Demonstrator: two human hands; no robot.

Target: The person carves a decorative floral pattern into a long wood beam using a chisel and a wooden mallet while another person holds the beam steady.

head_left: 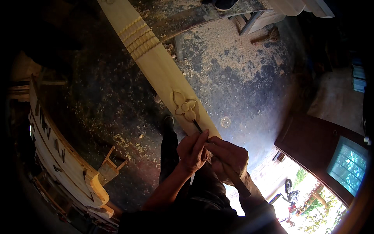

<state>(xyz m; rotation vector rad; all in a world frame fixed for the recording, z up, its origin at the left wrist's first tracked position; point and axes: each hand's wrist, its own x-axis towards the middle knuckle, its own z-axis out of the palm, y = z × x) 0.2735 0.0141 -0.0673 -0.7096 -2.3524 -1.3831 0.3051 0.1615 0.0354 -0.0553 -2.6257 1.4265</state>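
Observation:
A long pale wooden board runs from the upper left down to my hands. A carved flower stands in relief on it, and farther up lie several rows of carved ridges. Both hands are closed on a carving chisel, its dark blade pointing at the flower's lower petal. My left hand pinches the tool near the blade, fingers close to the board. My right hand wraps around it farther back, and the wooden handle sticks out below that hand.
Wood shavings and sawdust cover parts of the dark floor. At the left is a bench with several dark tools laid on it, beside a small wooden stool. A brown door and a bright doorway with a parked two-wheeler are at the right.

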